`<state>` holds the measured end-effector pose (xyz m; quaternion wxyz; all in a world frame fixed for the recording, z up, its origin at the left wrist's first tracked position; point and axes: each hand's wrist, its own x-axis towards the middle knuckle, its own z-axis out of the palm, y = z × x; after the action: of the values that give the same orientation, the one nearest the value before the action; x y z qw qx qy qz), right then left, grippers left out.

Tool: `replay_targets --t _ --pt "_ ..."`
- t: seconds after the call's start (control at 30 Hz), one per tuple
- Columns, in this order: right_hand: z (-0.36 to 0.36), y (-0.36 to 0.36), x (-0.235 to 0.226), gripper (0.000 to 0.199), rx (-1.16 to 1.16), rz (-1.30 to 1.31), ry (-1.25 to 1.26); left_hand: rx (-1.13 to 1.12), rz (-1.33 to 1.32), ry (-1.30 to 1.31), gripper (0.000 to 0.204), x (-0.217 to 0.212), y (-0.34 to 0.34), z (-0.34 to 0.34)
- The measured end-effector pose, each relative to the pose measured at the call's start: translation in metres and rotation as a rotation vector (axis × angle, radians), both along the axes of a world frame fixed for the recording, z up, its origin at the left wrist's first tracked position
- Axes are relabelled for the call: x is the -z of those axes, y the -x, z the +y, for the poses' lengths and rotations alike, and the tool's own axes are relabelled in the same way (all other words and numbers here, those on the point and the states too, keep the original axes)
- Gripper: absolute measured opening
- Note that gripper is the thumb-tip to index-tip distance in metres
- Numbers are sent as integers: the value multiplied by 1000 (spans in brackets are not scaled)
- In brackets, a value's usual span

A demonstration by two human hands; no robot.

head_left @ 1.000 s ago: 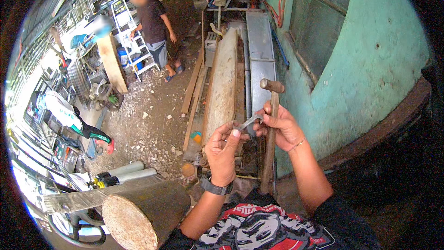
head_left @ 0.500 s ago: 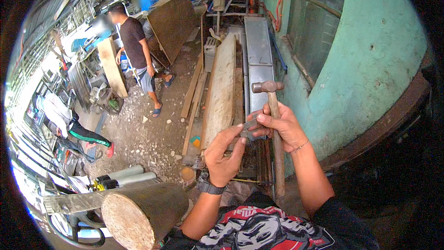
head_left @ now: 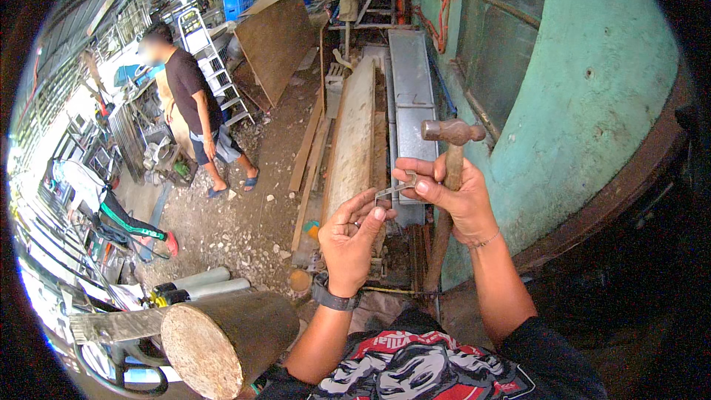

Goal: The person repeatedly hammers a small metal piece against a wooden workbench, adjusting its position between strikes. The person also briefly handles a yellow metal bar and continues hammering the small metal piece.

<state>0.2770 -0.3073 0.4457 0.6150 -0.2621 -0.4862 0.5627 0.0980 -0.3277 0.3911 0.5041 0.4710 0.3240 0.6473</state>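
Observation:
A small bent strip of grey metal [head_left: 395, 188] spans the gap between my hands, in front of my chest. Thumb and fingertips of my left hand [head_left: 349, 244] pinch its lower, turned-down end. My right hand [head_left: 465, 211] has the other end between thumb and fingers. That same hand also carries a ball-peen hammer [head_left: 453, 132], its head up beyond my fingers and its wooden handle running down past my palm toward my body. Part of the handle is hidden by the right hand.
Long boards [head_left: 351, 144] and a grey metal panel [head_left: 415, 118] lie ahead. A green wall [head_left: 592, 118] stands at right, a round log-like block [head_left: 204, 348] at lower left. One person [head_left: 194, 89] walks on the rubble-strewn ground; another [head_left: 89, 189] bends at far left.
The hammer head has shifted right and tilted. The metal strip has turned, showing its bent end, and both hands have risen slightly. The walking person has moved left, uncovering a stepladder.

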Motion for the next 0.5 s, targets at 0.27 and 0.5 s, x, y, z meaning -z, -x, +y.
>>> replay_targets --t 0.27,0.5 --pt "2 2 2 27 19 -51 -39 227 -332 151 36 -2 -12 -3" --pt "9 8 9 23 165 -162 -91 134 -124 7 38 -17 -13 1"
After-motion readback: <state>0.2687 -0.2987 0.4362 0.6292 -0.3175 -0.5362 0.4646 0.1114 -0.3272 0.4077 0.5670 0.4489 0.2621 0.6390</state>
